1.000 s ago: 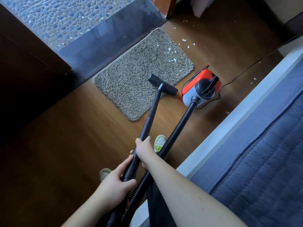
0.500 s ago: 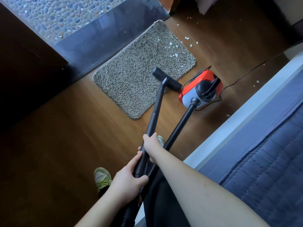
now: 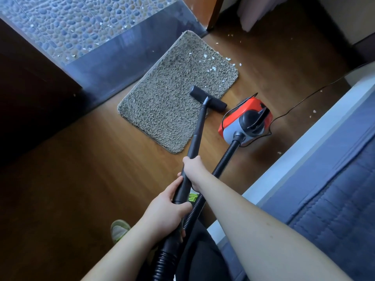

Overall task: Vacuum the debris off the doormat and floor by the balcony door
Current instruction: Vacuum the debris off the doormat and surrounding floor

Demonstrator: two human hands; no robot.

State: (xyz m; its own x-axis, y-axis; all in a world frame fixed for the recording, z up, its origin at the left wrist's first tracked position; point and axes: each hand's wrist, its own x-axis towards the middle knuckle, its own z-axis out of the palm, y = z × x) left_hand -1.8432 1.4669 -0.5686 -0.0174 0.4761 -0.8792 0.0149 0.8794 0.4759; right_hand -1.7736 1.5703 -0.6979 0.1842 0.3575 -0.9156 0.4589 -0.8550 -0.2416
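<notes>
A grey-brown shaggy doormat [image 3: 172, 94] lies on the wooden floor beside the dark door sill. White debris bits [image 3: 211, 61] dot its far right part and the floor [image 3: 235, 39] beyond. The black vacuum wand [image 3: 197, 134] runs from my hands to its flat nozzle [image 3: 208, 98], which rests on the mat's near right edge. My right hand [image 3: 192, 167] grips the wand higher up; my left hand [image 3: 166, 211] grips its lower end where the ribbed hose [image 3: 221, 165] joins. The hose leads to the red and grey vacuum body [image 3: 246, 120] on the floor right of the mat.
A bed with a blue quilted cover [image 3: 324, 189] and white frame fills the right side. The vacuum's black cord [image 3: 304, 102] trails across the floor to the right. A pebble-floored balcony [image 3: 71, 23] lies past the sill. My green shoe [image 3: 119, 230] shows below. Dark furniture stands left.
The nozzle has slid back toward me and to the right across the mat, reaching its near right edge. My hands have kept their grip on the wand.
</notes>
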